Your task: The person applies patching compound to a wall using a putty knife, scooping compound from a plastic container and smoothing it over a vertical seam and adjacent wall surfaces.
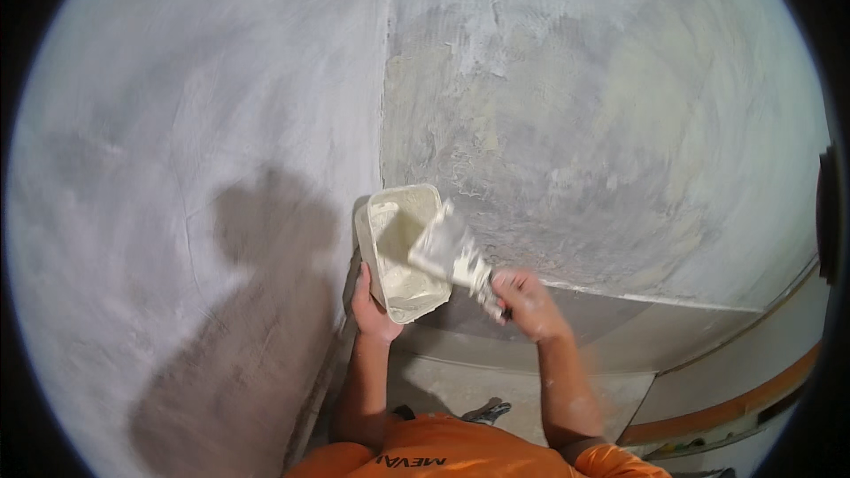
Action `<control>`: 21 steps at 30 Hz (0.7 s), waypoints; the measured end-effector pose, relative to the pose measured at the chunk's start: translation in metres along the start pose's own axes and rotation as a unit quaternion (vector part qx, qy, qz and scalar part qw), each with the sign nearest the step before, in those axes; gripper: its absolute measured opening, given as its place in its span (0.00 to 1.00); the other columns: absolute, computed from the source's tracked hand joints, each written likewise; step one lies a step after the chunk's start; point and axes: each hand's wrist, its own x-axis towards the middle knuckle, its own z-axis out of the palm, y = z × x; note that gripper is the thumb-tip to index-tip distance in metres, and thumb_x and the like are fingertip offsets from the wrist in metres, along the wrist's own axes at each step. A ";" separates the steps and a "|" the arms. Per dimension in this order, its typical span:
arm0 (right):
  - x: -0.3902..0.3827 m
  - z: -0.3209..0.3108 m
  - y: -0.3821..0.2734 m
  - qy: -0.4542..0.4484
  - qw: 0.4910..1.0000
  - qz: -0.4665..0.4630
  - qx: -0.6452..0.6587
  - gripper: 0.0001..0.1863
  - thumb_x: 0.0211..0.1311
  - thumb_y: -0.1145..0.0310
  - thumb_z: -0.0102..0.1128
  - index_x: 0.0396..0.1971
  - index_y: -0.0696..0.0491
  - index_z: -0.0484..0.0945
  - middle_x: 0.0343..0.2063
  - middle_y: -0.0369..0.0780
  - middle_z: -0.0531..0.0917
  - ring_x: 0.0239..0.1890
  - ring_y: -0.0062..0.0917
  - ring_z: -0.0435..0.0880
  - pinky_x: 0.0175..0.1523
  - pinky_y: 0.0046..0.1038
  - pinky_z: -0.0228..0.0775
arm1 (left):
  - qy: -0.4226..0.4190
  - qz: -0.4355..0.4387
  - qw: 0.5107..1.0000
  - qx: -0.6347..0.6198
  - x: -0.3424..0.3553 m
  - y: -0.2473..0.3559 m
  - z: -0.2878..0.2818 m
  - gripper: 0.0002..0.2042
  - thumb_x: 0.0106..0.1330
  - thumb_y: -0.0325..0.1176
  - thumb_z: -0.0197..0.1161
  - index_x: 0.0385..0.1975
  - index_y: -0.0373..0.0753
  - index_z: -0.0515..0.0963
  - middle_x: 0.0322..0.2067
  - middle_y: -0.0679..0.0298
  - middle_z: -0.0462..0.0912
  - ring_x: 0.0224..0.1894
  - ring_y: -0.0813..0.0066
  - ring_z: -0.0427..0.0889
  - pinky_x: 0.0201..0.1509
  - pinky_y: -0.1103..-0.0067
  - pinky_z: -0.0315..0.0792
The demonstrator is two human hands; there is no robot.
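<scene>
My left hand (375, 312) is closed around the lower left side of a rectangular, cream-smeared plastic tub (381, 257), held tilted so that its inside shows. Pale filler paste coats the tub's inner walls and bottom. In my right hand (529, 305) is the handle of a wide putty knife (447, 246), its blade smeared with the same paste. The blade overlaps the tub's right rim; whether it touches the rim I cannot tell. Slight motion blur softens the knife and right hand.
Ahead, two plastered walls meet in a corner; the right wall (567, 124) carries rough, patchy filler, the left wall (115, 168) is smoother and bears my shadow. Below the right wall's edge runs a darker band (620, 327). A curved orange-brown strip (726, 407) lies at the lower right.
</scene>
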 end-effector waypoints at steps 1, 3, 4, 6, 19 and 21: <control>-0.009 -0.003 0.021 -0.032 0.998 0.038 -0.024 0.19 0.76 0.56 0.55 0.27 0.54 0.81 0.19 0.29 0.74 0.19 0.11 0.68 0.23 0.18 0.57 | -0.012 -0.002 1.000 -0.010 -0.002 -0.002 0.004 0.29 0.78 0.53 0.44 0.69 0.39 0.67 0.64 0.58 0.74 0.64 0.59 0.75 0.69 0.61 0.67; -0.008 -0.011 0.041 -0.089 0.995 0.037 0.016 0.20 0.77 0.55 0.53 0.30 0.54 0.81 0.18 0.30 0.74 0.17 0.12 0.69 0.21 0.19 0.57 | 0.006 0.002 1.000 -0.009 0.007 -0.008 0.019 0.32 0.78 0.58 0.43 0.71 0.40 0.63 0.65 0.58 0.72 0.65 0.58 0.74 0.69 0.62 0.67; -0.013 -0.007 0.047 -0.096 0.994 0.042 0.015 0.20 0.77 0.55 0.53 0.30 0.54 0.81 0.18 0.30 0.74 0.17 0.12 0.69 0.21 0.19 0.57 | 0.012 0.003 1.000 0.001 0.007 -0.012 0.022 0.34 0.77 0.60 0.42 0.72 0.40 0.62 0.66 0.58 0.71 0.65 0.59 0.73 0.69 0.62 0.66; -0.024 0.004 0.057 -0.072 0.983 0.115 0.123 0.22 0.78 0.52 0.52 0.31 0.55 0.80 0.17 0.32 0.75 0.15 0.14 0.69 0.19 0.20 0.56 | 0.009 0.013 1.000 0.023 0.010 -0.023 0.018 0.38 0.76 0.65 0.40 0.74 0.40 0.57 0.68 0.58 0.69 0.67 0.59 0.71 0.70 0.62 0.64; -0.044 -0.017 0.130 -0.001 0.984 0.095 0.151 0.22 0.76 0.51 0.53 0.29 0.54 0.77 0.19 0.34 0.75 0.17 0.17 0.69 0.22 0.22 0.59 | 0.103 0.030 0.994 0.015 0.016 -0.050 0.056 0.35 0.76 0.63 0.40 0.75 0.46 0.56 0.70 0.61 0.65 0.70 0.60 0.66 0.73 0.62 0.60; -0.060 -0.040 0.146 0.019 0.988 0.138 0.060 0.21 0.76 0.51 0.54 0.28 0.53 0.77 0.19 0.32 0.74 0.18 0.15 0.69 0.23 0.21 0.58 | 0.031 0.062 0.995 -0.074 0.023 -0.057 0.039 0.34 0.77 0.62 0.40 0.75 0.47 0.57 0.70 0.61 0.65 0.70 0.60 0.66 0.73 0.61 0.61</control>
